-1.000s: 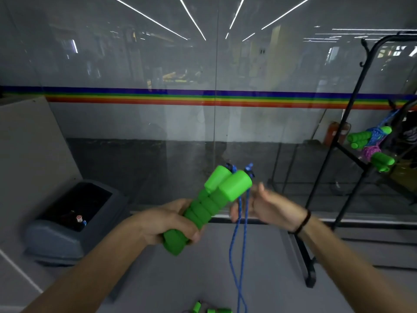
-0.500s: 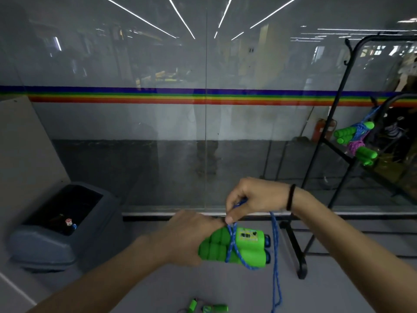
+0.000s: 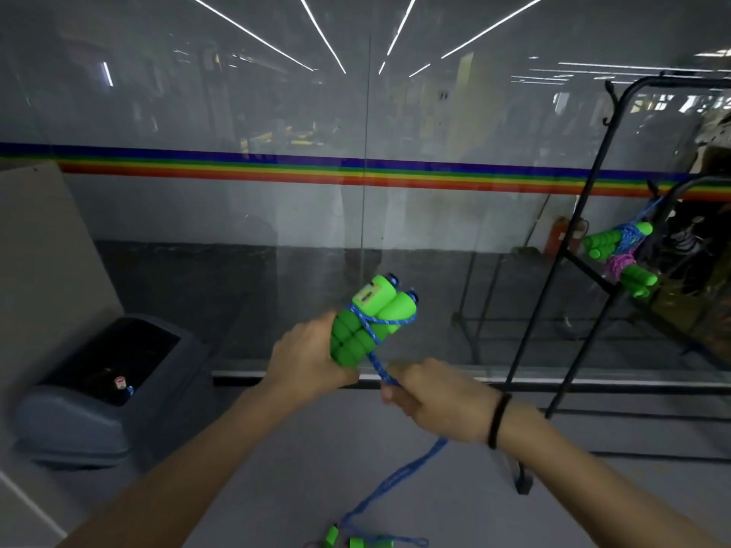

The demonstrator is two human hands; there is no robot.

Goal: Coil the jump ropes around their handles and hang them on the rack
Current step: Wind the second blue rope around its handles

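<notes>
While the left hand [image 3: 312, 361] grips the lower ends of the paired green handles [image 3: 368, 322], held upright and side by side before the glass wall [image 3: 237, 251], the right hand [image 3: 431, 397] curls its fingers round the blue rope [image 3: 377, 363] just below them. This is the winding step, judged barely begun, since only a turn or two crosses the handles.

From the right hand the slack drops to the floor [image 3: 277, 488], where it lies beside other green handles [image 3: 356, 541] (partly cut off by the lower edge of the view). Two coiled ropes [image 3: 617, 251] hang on the black rack [image 3: 589, 270], well apart to the right.

To wind well, draw each turn taut before laying it and set the turns touching one another along the foam. The left thumb should pin the last turn whenever the right hand shifts its hold. A loose first wrap would likely let the whole coil slide off — tension matters most at this stage. Enough tail should be left for a hanging loop.
</notes>
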